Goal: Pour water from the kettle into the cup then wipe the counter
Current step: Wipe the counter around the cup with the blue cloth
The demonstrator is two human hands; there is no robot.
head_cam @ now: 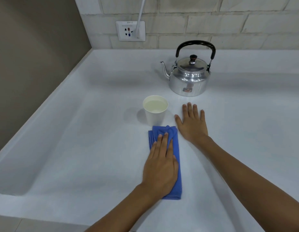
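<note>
A shiny metal kettle [189, 77] with a black handle stands upright at the back of the white counter [95, 148], spout pointing left. In front of it, a white paper cup [155, 110] holds water nearly to the brim. A folded blue cloth [176, 173] lies just below the cup, its far end bunched and almost touching the cup's base. My left hand [160, 166] presses flat on the cloth, fingers together. My right hand [192, 123] rests palm down on the bare counter right of the cup, fingers spread, holding nothing.
A wall socket [130, 30] with a white cable [140, 15] plugged in sits on the brick-pattern back wall. A brown wall [28, 64] borders the counter on the left. The counter's front edge runs along the bottom left.
</note>
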